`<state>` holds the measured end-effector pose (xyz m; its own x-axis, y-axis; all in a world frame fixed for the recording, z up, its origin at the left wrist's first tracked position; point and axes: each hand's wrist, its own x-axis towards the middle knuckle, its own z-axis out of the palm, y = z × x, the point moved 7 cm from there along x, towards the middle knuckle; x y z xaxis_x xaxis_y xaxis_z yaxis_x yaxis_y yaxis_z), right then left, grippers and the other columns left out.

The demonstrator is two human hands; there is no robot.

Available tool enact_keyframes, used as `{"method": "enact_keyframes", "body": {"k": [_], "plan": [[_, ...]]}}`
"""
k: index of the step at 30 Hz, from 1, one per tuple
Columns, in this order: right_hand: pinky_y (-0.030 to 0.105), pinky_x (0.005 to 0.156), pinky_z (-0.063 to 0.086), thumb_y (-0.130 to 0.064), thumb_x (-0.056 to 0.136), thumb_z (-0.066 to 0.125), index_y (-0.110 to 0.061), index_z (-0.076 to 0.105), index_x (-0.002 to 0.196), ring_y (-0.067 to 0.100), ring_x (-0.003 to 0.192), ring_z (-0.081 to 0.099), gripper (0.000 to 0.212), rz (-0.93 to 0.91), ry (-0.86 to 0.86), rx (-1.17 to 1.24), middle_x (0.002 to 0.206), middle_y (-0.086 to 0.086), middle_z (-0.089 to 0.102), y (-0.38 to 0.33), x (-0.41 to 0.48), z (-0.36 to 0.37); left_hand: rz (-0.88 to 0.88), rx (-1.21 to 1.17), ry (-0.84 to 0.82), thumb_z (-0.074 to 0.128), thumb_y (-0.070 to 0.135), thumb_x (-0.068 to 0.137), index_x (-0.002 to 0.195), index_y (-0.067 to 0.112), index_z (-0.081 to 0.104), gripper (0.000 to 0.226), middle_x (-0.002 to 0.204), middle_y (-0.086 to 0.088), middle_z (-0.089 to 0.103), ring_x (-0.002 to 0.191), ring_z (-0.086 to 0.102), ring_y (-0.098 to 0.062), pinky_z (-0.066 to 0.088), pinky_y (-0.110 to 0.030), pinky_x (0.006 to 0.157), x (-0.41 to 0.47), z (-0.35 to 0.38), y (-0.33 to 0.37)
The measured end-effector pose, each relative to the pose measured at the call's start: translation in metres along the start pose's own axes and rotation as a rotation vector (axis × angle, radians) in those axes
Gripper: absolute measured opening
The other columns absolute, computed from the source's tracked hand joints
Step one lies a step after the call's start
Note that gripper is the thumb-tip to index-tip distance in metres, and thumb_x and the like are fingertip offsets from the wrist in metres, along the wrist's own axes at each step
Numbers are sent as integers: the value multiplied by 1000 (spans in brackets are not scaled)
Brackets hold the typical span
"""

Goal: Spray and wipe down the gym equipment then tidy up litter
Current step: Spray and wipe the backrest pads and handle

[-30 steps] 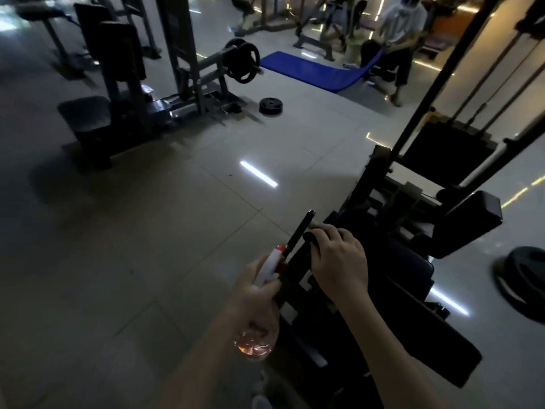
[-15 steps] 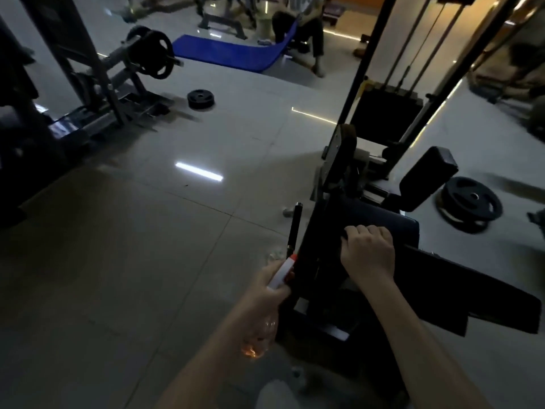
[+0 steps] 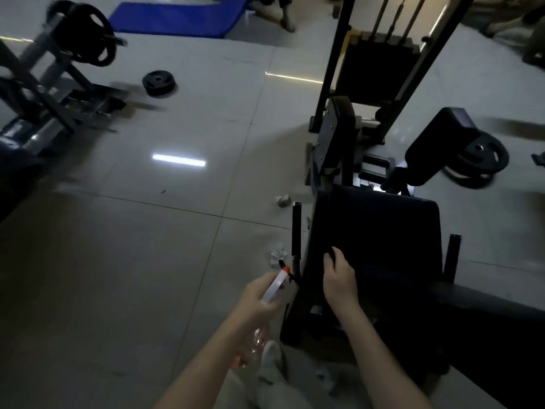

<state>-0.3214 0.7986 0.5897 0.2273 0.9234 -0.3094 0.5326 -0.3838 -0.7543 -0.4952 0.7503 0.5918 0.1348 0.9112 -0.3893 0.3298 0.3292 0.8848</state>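
Note:
My left hand grips a clear spray bottle with a white and orange head, its nozzle pointing at the machine's black side handle. My right hand rests on the near left edge of the dark blue seat pad, fingers curled round a dark cloth. Two crumpled bits of litter lie on the floor left of the machine: the far scrap of paper and the near scrap of paper.
The cable machine's weight stack and a black roller pad stand behind the seat. Weight plates lie on the floor at the right and far left. A plate-loaded machine and a blue mat are at the back.
The view has tilted down and closer to the seat. My right hand slid with the cloth from the frame's edge onto the seat pad. My left hand kept the bottle beside the handle.

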Motion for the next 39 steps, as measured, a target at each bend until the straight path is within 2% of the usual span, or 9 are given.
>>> {"method": "enact_keyframes", "body": {"k": [4,9,12,16,22,28,32,36,39], "plan": [[33,101,37,-28,102,36,-13,42,140,24,126,46,42,147,-24,-5,136,7,51,26,33,31,-73,74,-74,47,25,70,107,23,63,40,97,0,66,91,63,-17,47,-28,76,48,-5,-26],[34,103,35,-26,102,36,-11,39,142,26,130,43,43,295,6,-15,139,10,48,63,80,71,-157,119,-179,46,27,72,112,13,62,45,96,0,65,91,61,-16,48,-33,82,123,-7,-67],[33,104,33,-26,102,35,-11,36,144,25,132,40,44,389,60,15,142,9,45,90,96,90,-206,218,-291,48,25,71,101,11,61,35,92,-3,62,87,60,-23,47,-37,76,164,0,-101],[31,104,31,-27,103,33,-13,32,146,24,134,37,46,487,119,80,145,8,41,124,117,116,-200,383,-412,52,12,87,106,3,58,22,104,-12,63,97,57,-29,43,-36,79,216,11,-136],[25,99,30,-26,103,32,-13,31,146,24,134,37,45,559,216,132,145,9,41,166,135,150,-213,542,-540,49,17,89,115,9,55,28,112,-9,61,104,56,-29,46,-37,84,258,30,-188],[21,97,28,-29,103,31,-15,29,147,20,135,36,47,556,268,217,147,5,39,188,142,166,-147,441,-519,41,27,69,121,9,57,57,110,-10,64,102,59,-29,47,-45,86,271,44,-198],[20,98,28,-29,103,31,-14,30,147,19,134,36,46,525,300,241,146,6,40,195,142,163,-149,389,-502,47,16,78,114,9,59,39,103,-11,64,97,59,-30,49,-45,83,273,53,-200],[19,96,29,-29,103,31,-15,30,147,17,133,37,46,516,275,263,145,4,40,198,142,164,-212,386,-455,49,9,83,81,26,58,19,77,-2,57,79,56,-29,43,-36,68,283,57,-205],[19,96,28,-29,103,32,-14,32,146,18,133,38,46,504,261,252,145,6,42,199,145,165,-268,317,-421,52,16,80,101,21,64,25,86,-3,63,84,59,-26,47,-37,73,291,54,-208]]}}
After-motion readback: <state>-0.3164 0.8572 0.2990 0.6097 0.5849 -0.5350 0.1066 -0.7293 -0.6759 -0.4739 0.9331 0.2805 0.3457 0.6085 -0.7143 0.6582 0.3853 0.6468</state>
